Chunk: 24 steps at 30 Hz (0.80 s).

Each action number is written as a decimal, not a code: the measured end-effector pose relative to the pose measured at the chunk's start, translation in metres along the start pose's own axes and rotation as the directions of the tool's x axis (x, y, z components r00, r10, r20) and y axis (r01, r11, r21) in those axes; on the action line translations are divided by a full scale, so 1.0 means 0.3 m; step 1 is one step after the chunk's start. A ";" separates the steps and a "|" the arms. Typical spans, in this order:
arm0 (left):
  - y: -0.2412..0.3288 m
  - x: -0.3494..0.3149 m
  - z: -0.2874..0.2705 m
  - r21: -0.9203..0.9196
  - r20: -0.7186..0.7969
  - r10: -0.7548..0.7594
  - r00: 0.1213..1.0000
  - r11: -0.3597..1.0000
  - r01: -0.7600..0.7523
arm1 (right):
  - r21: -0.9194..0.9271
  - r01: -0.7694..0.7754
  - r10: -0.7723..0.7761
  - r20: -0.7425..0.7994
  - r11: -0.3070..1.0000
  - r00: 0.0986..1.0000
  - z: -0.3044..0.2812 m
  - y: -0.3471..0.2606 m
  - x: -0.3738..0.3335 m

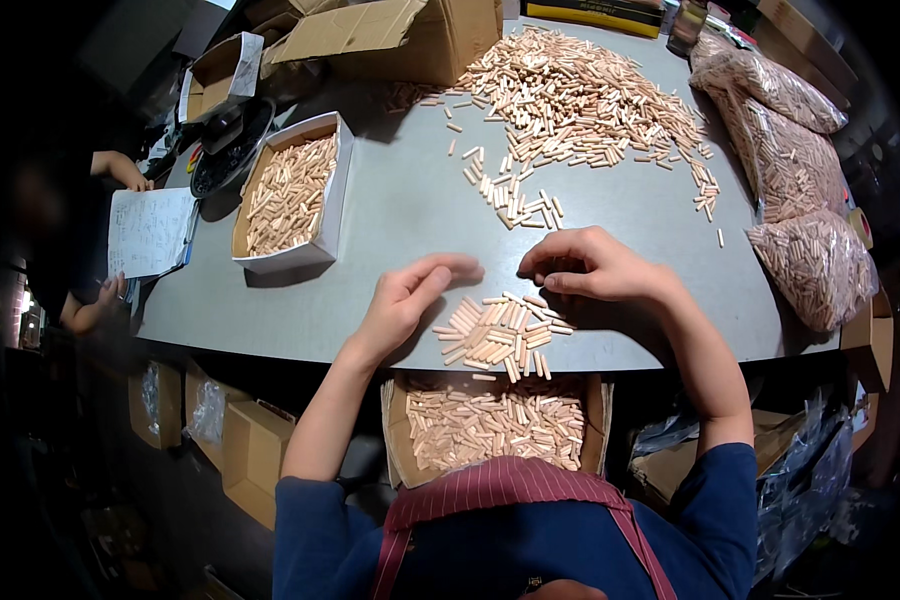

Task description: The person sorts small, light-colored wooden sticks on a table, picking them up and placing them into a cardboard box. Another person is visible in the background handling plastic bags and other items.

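Over the near part of the grey table, both my hands hover at the far side of a small heap of short wooden dowels [505, 335]. My left hand [410, 300] is open at the heap's upper left, its fingers stretched to the right and slightly blurred. To the upper right, my right hand [595, 268] has its fingers bent downward and the thumb apart, with nothing visible in them. Below the table edge, against my apron, a cardboard box [397, 430] holds many more dowels. A few dowels of the heap lie at the table's edge.
A large dowel pile [590, 100] covers the far table [400, 190], with strays in front. At left stands a white box [335, 205] of dowels; at right lie filled plastic bags [815, 265]. An open carton [460, 45] stands behind. Another person's hand [110, 290] is by papers [150, 230].
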State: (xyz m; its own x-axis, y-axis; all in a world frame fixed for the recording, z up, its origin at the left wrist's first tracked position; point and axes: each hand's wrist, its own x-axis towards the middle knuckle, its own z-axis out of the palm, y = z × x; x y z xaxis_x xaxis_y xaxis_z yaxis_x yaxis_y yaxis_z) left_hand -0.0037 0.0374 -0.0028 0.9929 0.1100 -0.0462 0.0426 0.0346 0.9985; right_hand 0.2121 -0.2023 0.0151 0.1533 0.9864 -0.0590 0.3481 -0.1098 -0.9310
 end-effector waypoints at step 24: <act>-0.036 0.007 0.030 0.243 -0.237 0.198 0.951 0.960 -0.139 | -0.181 -0.019 0.029 0.057 0.983 0.998 -0.029 -0.049 -0.019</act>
State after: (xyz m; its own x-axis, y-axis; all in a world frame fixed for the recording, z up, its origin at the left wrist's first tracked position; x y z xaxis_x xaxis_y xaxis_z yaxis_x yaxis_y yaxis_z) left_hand -0.0011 0.0284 -0.0133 0.9262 0.3473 0.1465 -0.0700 -0.2233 0.9722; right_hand 0.2141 -0.2075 0.0322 0.1105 0.9881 -0.1067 0.5072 -0.1484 -0.8490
